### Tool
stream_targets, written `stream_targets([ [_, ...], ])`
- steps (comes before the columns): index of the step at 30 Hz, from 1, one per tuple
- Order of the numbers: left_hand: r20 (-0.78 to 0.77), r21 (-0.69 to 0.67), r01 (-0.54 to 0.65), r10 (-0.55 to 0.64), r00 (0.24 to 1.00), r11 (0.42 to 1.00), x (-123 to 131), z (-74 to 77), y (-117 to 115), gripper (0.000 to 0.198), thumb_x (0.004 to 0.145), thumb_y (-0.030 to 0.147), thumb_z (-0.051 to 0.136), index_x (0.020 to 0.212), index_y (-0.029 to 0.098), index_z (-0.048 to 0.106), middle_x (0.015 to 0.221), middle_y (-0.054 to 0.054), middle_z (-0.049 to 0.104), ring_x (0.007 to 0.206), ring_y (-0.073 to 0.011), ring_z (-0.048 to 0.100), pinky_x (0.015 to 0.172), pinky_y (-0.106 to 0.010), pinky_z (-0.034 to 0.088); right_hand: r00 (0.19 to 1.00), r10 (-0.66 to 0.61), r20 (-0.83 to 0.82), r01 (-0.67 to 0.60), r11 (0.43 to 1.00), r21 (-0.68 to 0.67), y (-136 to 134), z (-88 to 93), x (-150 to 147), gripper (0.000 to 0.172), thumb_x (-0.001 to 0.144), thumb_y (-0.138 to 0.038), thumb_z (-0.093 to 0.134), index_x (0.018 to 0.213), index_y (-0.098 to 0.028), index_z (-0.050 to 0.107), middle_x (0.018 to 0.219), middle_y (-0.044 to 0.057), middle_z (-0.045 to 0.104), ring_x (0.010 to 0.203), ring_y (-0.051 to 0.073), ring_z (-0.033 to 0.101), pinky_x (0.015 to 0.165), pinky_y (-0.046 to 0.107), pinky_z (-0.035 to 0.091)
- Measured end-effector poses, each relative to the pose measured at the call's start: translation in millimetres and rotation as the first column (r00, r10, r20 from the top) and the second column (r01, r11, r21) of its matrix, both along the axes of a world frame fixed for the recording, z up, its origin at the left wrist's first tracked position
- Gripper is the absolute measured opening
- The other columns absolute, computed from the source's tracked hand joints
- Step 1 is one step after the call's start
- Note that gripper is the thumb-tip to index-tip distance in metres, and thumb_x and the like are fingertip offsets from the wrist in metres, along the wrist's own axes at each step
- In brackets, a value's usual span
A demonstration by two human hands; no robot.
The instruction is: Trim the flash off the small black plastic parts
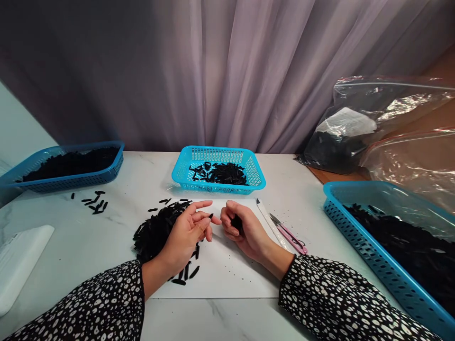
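Note:
My left hand (188, 229) pinches one small black strip (211, 216) between thumb and finger, above a white sheet (227, 284). Just to its right, my right hand (245, 229) is curled closed around a clump of black pieces (236, 222); the exact number is hidden by the palm and fingers. Under and beside my left wrist lies a heap of black strips (156, 232), partly covered by that hand. Several loose strips (186, 271) are scattered near the heap. What the pieces are made for I cannot tell.
A blue basket (218, 190) with black strips stands behind the hands. Other blue baskets stand at left (119, 163) and right (355, 246). Right of my hand lie a craft knife (272, 222) and pink scissors (289, 237). Plastic bags (355, 123) sit back right; a white object (24, 265) lies left.

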State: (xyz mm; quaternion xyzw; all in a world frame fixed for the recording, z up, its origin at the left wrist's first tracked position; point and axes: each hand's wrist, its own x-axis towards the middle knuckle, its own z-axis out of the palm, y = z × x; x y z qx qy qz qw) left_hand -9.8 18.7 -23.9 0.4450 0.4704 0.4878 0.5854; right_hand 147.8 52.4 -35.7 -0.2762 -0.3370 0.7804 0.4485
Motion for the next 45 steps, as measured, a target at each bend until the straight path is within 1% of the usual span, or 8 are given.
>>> stream_targets([
  [8, 0.02, 0.027, 0.023, -0.024, 1.0, 0.999, -0.1, 0.9, 0.0, 0.042, 0.077, 0.041, 0.076, 0.107, 0.019, 0.057, 0.056, 0.006, 0.058, 0.053, -0.011, 0.05, 0.057, -0.025, 0.034, 0.987, 0.073, 0.143, -0.084, 0.994, 0.071, -1.6, -4.7, -4.2, 0.038, 0.069, -0.045, 0.084, 0.084, -0.016, 0.064, 0.052, -0.008, 0.05, 0.039, 0.002, 0.022, 0.039, 0.02, 0.01],
  [15, 0.028, 0.022, 0.058, -0.059, 0.998, 0.998, -1.9, 4.3, -2.8, 0.026, 0.084, 0.024, 0.062, 0.109, 0.019, 0.057, 0.075, -0.002, 0.07, 0.061, -0.0129, 0.05, 0.061, -0.028, 0.035, 0.995, -0.022, 0.099, 0.019, 0.999, 0.033, -1.4, -4.1, -3.2, 0.034, 0.068, -0.043, 0.085, 0.075, -0.014, 0.068, 0.049, -0.008, 0.046, 0.039, 0.003, 0.023, 0.04, 0.021, 0.01],
  [20, 0.054, 0.065, 0.045, -0.048, 0.997, 0.997, -3.4, -2.6, -1.7, 0.045, 0.07, 0.003, 0.05, 0.11, 0.022, 0.059, 0.086, -0.002, 0.07, 0.083, -0.0159, 0.058, 0.076, -0.029, 0.04, 0.997, -0.042, 0.071, 0.043, 0.999, -0.009, 0.2, -3.6, -1.7, 0.035, 0.066, -0.042, 0.087, 0.082, -0.013, 0.073, 0.05, -0.008, 0.046, 0.039, 0.002, 0.023, 0.039, 0.02, 0.01],
  [27, 0.05, 0.107, 0.018, -0.023, 0.998, 0.994, -3.0, -8.1, 0.9, 0.034, 0.085, 0.018, 0.065, 0.116, 0.026, 0.056, 0.109, -0.002, 0.062, 0.104, -0.017, 0.063, 0.097, -0.034, 0.044, 0.998, -0.031, 0.049, 0.031, 0.999, -0.013, 1.0, -2.7, -0.5, 0.035, 0.067, -0.042, 0.086, 0.081, -0.013, 0.073, 0.056, -0.005, 0.056, 0.039, 0.0, 0.022, 0.039, 0.02, 0.009],
  [32, 0.053, 0.055, -0.018, 0.015, 0.998, 0.998, -0.6, -1.2, 1.2, 0.018, 0.079, 0.022, 0.071, 0.09, 0.02, 0.057, 0.092, 0.0, 0.061, 0.077, -0.0125, 0.062, 0.072, -0.027, 0.047, 0.998, -0.044, 0.05, 0.044, 0.999, -0.014, 0.5, -0.7, -0.3, 0.035, 0.066, -0.042, 0.086, 0.08, -0.013, 0.072, 0.055, -0.005, 0.053, 0.04, 0.002, 0.02, 0.038, 0.021, 0.009],
  [35, 0.047, -0.006, -0.014, 0.014, 0.999, 1.0, -0.3, 3.2, -0.2, 0.007, 0.08, 0.024, 0.063, 0.082, 0.019, 0.057, 0.076, 0.001, 0.059, 0.059, -0.0091, 0.048, 0.053, -0.023, 0.034, 0.995, -0.053, 0.083, 0.051, 0.998, 0.023, -1.4, -0.2, -1.9, 0.034, 0.066, -0.042, 0.085, 0.077, -0.014, 0.071, 0.049, -0.007, 0.045, 0.041, 0.003, 0.019, 0.04, 0.023, 0.008],
  [40, -0.097, -0.002, 0.056, -0.056, 0.994, 0.998, 1.3, 5.9, -0.9, 0.031, 0.084, 0.046, 0.062, 0.072, 0.018, 0.056, 0.067, 0.002, 0.053, 0.056, -0.0094, 0.04, 0.053, -0.024, 0.029, 0.978, -0.098, 0.183, 0.077, 0.99, 0.119, -5.3, -1.6, -6.0, 0.036, 0.066, -0.047, 0.085, 0.065, -0.016, 0.066, 0.046, -0.008, 0.039, 0.043, 0.006, 0.021, 0.042, 0.025, 0.01],
  [45, -0.112, -0.01, 0.092, -0.093, 0.989, 0.996, 0.6, 3.3, 0.0, 0.033, 0.081, 0.047, 0.067, 0.07, 0.018, 0.058, 0.065, 0.002, 0.053, 0.053, -0.0088, 0.038, 0.05, -0.024, 0.025, 0.975, -0.102, 0.2, 0.076, 0.988, 0.138, -5.4, -2.7, -7.4, 0.037, 0.068, -0.048, 0.083, 0.066, -0.015, 0.066, 0.048, -0.005, 0.046, 0.045, 0.006, 0.023, 0.043, 0.025, 0.011],
])
